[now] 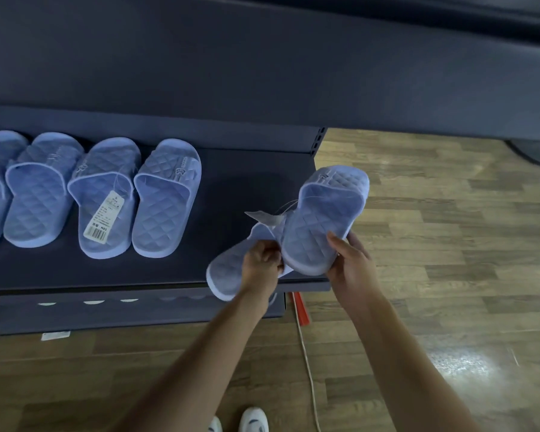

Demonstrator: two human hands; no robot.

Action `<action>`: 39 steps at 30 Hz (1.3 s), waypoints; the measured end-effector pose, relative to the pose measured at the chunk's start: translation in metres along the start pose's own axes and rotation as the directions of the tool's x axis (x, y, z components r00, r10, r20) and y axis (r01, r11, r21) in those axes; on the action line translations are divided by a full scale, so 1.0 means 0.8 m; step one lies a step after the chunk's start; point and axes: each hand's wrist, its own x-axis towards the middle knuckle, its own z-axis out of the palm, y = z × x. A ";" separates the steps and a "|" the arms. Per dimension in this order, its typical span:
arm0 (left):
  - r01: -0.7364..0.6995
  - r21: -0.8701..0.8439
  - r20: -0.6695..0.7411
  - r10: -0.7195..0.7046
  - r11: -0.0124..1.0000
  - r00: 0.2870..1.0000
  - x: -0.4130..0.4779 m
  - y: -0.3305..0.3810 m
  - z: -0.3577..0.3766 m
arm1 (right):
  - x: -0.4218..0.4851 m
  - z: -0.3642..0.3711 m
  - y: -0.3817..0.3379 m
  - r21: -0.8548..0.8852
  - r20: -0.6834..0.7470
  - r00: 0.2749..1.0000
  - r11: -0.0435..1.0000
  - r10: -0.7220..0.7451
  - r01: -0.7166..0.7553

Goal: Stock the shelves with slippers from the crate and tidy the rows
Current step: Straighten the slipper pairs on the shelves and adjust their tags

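Note:
I hold a pair of light-blue quilted slippers over the right end of the dark shelf (231, 188). My right hand (349, 260) grips the heel of the upper slipper (321, 213), whose toe points up and right. My left hand (262, 263) grips the lower slipper (228, 272), which lies crosswise beneath the upper one and sticks out past the shelf's front edge. A white tag (265, 218) on a string hangs between the two. Several matching slippers (166, 198) stand in a row on the shelf to the left, one with a barcode tag (103, 218) lying in it.
A bare stretch of shelf lies between the row and my hands. Above runs another dark shelf (293, 57). Wooden floor (434, 244) spreads to the right and below, with a thin white cord (307, 363) and a red strip (300, 307) near the shelf's corner. My white shoes (253, 420) show at the bottom.

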 end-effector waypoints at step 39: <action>0.159 -0.318 0.251 -0.079 0.935 0.965 -0.031 0.088 -0.086 | -0.030 0.054 0.045 -0.508 0.107 0.989 0.850 -0.101 0.142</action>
